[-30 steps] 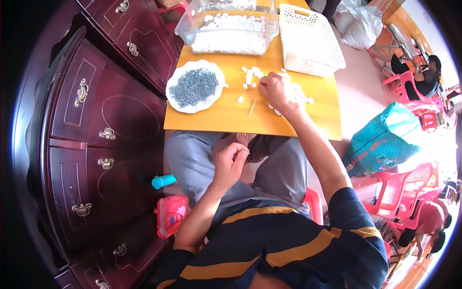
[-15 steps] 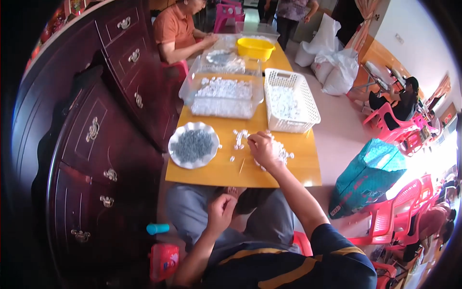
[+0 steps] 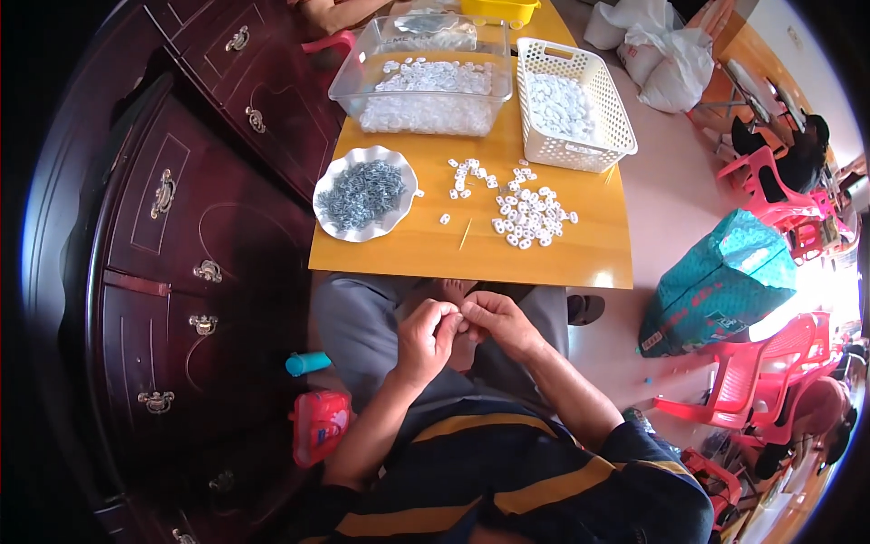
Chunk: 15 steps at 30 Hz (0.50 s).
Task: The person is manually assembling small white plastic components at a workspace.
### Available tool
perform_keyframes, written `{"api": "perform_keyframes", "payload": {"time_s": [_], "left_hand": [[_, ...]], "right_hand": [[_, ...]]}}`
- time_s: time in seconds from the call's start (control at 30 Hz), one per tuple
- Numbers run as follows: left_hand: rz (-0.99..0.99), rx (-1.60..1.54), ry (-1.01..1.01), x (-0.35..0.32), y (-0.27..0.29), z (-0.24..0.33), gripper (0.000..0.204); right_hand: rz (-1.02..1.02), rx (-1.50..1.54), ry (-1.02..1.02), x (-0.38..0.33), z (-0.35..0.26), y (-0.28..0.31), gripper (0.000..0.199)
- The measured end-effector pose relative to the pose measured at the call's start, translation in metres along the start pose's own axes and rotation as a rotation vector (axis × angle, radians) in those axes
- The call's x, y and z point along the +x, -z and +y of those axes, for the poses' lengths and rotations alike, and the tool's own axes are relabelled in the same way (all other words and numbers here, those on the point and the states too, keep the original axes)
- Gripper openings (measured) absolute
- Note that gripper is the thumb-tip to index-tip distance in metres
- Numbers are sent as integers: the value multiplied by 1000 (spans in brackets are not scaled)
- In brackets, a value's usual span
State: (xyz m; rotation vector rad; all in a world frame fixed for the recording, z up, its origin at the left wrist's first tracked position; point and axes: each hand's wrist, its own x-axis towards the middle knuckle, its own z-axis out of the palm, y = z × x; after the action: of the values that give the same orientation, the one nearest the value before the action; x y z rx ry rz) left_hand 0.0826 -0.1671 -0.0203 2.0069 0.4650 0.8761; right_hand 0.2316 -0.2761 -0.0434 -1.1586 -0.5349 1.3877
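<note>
My left hand (image 3: 427, 339) and my right hand (image 3: 501, 325) meet over my lap, just off the table's near edge. Thumb and fingers are pinched on both, tip to tip. Whatever they hold is too small and too covered to name. On the table in front lies a loose pile of small white two-hole plastic pieces (image 3: 530, 218), with a smaller scatter (image 3: 468, 172) to its left. A thin wooden stick (image 3: 466, 234) rests nearby. At the left, a white scalloped dish (image 3: 388, 226) holds a heap of small grey metal-looking parts (image 3: 361, 193).
Behind the dish stands a clear plastic bin (image 3: 349, 91) of white pieces, beside a white perforated basket (image 3: 584, 158) of more. A yellow tub (image 3: 507, 11) is farther back. A dark cabinet (image 3: 222, 245) lines the left; a teal bag (image 3: 711, 290) stands right.
My right hand has come back from the white pile to meet my left hand over my lap. The view has tilted down, so the table sits higher and the far person is mostly cut off.
</note>
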Motion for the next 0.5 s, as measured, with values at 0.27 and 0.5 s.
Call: {"api": "perform_keyframes", "payload": {"time_s": [0.27, 0.5], "left_hand": [[-71, 92, -39, 3, -8, 3, 9], [-117, 74, 4, 9, -6, 5, 10]], "right_hand": [[-23, 151, -93, -8, 4, 11, 27], [-3, 138, -48, -5, 6, 12, 21]]}}
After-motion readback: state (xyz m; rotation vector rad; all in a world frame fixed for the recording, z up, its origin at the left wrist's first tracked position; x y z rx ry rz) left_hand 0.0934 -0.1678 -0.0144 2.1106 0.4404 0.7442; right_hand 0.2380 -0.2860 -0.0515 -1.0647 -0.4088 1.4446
